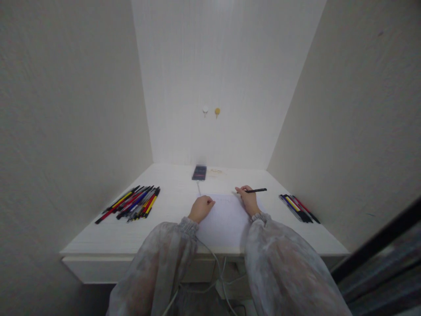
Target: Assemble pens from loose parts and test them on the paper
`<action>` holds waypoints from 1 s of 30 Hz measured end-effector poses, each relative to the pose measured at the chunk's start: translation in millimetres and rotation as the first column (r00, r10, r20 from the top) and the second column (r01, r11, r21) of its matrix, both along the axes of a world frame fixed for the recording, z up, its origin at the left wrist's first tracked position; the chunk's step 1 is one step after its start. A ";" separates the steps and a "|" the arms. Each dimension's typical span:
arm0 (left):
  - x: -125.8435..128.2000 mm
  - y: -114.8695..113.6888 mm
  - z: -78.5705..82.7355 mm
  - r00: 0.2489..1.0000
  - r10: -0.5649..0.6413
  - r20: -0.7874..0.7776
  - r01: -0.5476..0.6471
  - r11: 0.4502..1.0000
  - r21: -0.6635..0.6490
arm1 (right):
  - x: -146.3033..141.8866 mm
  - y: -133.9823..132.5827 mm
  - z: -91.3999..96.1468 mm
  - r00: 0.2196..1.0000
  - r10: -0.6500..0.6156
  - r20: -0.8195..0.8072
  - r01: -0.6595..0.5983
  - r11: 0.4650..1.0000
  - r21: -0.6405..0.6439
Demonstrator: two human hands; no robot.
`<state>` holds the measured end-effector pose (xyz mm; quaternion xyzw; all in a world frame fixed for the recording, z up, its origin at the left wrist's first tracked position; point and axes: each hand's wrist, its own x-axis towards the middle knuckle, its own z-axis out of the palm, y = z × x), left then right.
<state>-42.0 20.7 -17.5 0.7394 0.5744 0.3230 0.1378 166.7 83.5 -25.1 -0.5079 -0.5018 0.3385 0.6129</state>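
Note:
A white sheet of paper lies on the desk in front of me, with faint marks near its top edge. My left hand rests at the paper's upper left, its fingers curled closed; what is inside them, if anything, is hidden. Over the upper right part of the sheet, my right hand is closed around a black pen. The pen lies nearly level, its back end sticking out to the right.
Many loose pens lie piled on the left of the white desk. A smaller row of pens lies at the right. Behind the paper is a phone with a white cable. Walls enclose three sides; two hooks hang on the back wall.

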 end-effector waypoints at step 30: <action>-3.2 5.0 -7.6 0.998 -0.029 0.064 0.027 0.999 0.028 | 21.7 -20.5 30.9 0.552 0.454 -0.699 -0.464 0.864 0.195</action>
